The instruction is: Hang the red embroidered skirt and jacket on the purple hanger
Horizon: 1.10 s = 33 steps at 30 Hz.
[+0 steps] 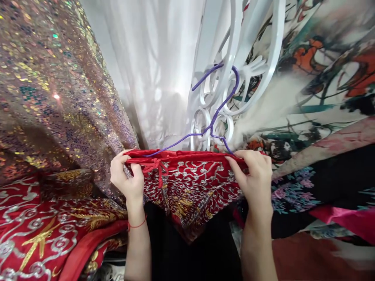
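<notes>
Cloth point(193, 175) in glossy red, thickly worked with silver scrolls and some gold, is just below the middle of my view, at six o'clock, its top edge folded and its lower part narrowing downward to a point. I have that edge drawn nearly level between my two hands. My left hand point(127, 173), between eight and nine o'clock, is closed in a pinch on one end, with the thumb toward me and the fingers curled over; a thin red string point(137, 226) circles that wrist. My right hand point(253, 169), between three and four o'clock, pinches the other end in much the same way, thumb and fingers pressed together with the edge between them. Near my left thumb, a red tie point(160, 171) dangles down the front. A purple hanger point(216, 114) rises toward one o'clock; its arms slope down to the top edge, one toward each hand. Its hook passes behind a curved bar of a white scrolled frame point(236, 27); I cannot tell whether it bears weight there. A pale drape point(164, 58) shows between eleven and twelve, sequined fabric point(58, 58) at ten, red embroidered folds point(47, 234) at eight, printed fabric point(322, 70) at two, and black floral fabric point(295, 195) at four.
</notes>
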Motion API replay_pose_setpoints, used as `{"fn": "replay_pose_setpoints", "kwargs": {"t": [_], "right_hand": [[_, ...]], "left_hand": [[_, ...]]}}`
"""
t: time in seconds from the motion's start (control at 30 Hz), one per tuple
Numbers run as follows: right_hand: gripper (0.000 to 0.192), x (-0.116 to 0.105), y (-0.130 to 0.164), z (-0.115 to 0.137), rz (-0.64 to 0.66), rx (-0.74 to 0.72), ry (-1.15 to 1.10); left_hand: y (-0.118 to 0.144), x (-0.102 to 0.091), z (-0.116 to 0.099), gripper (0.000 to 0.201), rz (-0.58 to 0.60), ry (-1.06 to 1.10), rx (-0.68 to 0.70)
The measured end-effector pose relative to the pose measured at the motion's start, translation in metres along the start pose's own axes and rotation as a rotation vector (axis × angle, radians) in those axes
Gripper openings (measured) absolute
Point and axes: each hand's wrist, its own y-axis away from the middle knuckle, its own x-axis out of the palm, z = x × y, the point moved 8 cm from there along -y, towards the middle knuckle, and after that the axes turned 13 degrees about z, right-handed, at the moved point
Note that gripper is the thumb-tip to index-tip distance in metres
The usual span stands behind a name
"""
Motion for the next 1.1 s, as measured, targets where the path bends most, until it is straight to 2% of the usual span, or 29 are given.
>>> {"fn": "replay_pose_setpoints", "kwargs": {"t": [0.2, 0.37, 0.53, 0.77, 0.83, 0.97, 1.1], "right_hand": [[0.011, 0.01, 0.012, 0.01, -0.173, 0.0, 0.095], [0.014, 0.016, 0.014, 0.004, -0.248, -0.006, 0.039], [0.015, 0.02, 0.006, -0.004, -0.218, -0.032, 0.001], [0.026, 0.037, 0.003, -0.024, -0.263, -0.036, -0.121], [0.027, 0.04, 0.0, -0.031, -0.218, -0.065, -0.145], [0.033, 0.047, -0.008, -0.04, -0.097, -0.183, -0.015], [0.038, 0.05, -0.013, -0.041, -0.207, -0.23, 0.118]], "left_hand": [[0.011, -0.002, -0.007, 0.01, -0.071, 0.077, 0.004], [0.018, -0.008, -0.01, 0.011, -0.075, 0.043, -0.017], [0.017, -0.009, -0.007, 0.011, -0.049, -0.061, -0.109], [0.02, -0.007, -0.013, 0.017, -0.033, -0.103, -0.19], [0.02, -0.008, -0.016, 0.019, -0.028, -0.11, -0.203], [0.014, -0.009, -0.019, 0.018, 0.013, -0.156, -0.196], [0.008, -0.006, -0.02, 0.017, 0.066, -0.166, -0.17]]}}
